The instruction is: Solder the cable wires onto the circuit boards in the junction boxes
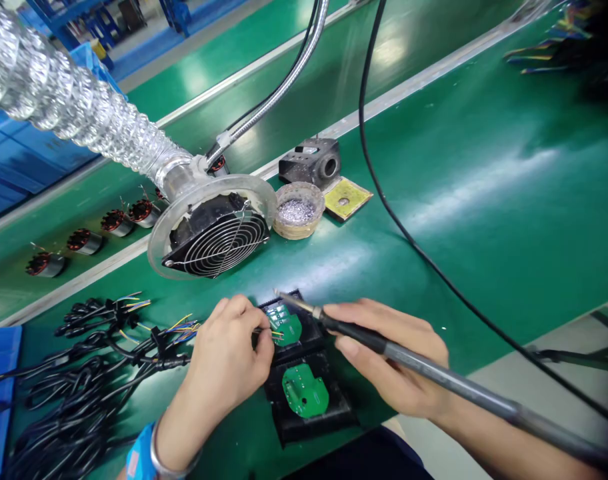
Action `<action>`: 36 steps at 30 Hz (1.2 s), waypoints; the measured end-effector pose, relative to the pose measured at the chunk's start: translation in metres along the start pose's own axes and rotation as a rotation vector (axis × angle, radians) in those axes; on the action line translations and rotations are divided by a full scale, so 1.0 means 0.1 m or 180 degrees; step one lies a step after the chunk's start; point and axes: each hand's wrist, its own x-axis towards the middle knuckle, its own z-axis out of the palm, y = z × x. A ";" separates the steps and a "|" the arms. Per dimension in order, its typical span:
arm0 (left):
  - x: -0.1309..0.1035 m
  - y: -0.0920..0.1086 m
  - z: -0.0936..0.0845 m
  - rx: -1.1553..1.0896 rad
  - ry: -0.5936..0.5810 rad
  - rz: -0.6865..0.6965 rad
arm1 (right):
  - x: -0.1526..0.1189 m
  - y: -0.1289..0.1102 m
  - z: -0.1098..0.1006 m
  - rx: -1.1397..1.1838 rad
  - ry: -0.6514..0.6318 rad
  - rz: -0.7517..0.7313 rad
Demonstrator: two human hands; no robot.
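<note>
In my right hand (399,353) is a soldering iron (434,373), its tip over the far end of the upper green circuit board (289,325). That board lies in a black holder (311,327). My left hand (231,350) is closed in a pinch at the left edge of this board, on a cable whose thin wire ends (277,334) stick out past the fingertips over the board. Nearer to me, a second circuit board (304,392) sits in another black holder (329,427).
Bundled black cables (84,393) lie to the left beside a blue bin (4,387). Beyond my hands hang a fume extractor fan (224,243) and its foil duct (94,113). A bowl of solder bits (298,212), yellow sponge (348,198) and iron stand (311,162) stand behind. A black cord (409,237) crosses the right.
</note>
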 end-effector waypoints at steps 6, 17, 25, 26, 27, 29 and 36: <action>0.02 0.01 -0.01 -0.0231 -0.0077 -0.0026 | -0.07 0.08 0.16 -0.0858 -0.0132 -0.0340; 0.08 0.00 0.01 0.0769 0.0051 0.0353 | -0.07 0.14 0.12 -0.0647 -0.0405 -0.0412; 0.08 0.02 0.02 0.0852 -0.0036 0.0279 | -0.03 -0.05 -0.11 -0.0032 -0.0029 0.0047; 0.08 0.02 0.02 0.0834 -0.0031 0.0284 | -0.05 -0.04 -0.11 0.0038 -0.0009 0.0109; 0.08 0.02 0.03 0.0810 -0.0017 0.0285 | -0.06 -0.03 -0.09 0.0081 0.0015 0.0172; 0.07 0.02 0.04 0.0776 0.0016 0.0272 | -0.07 0.01 -0.06 0.0137 0.0021 0.0263; 0.07 0.08 0.02 0.1112 0.0104 0.0425 | -0.05 0.04 -0.01 0.0263 -0.0051 0.0351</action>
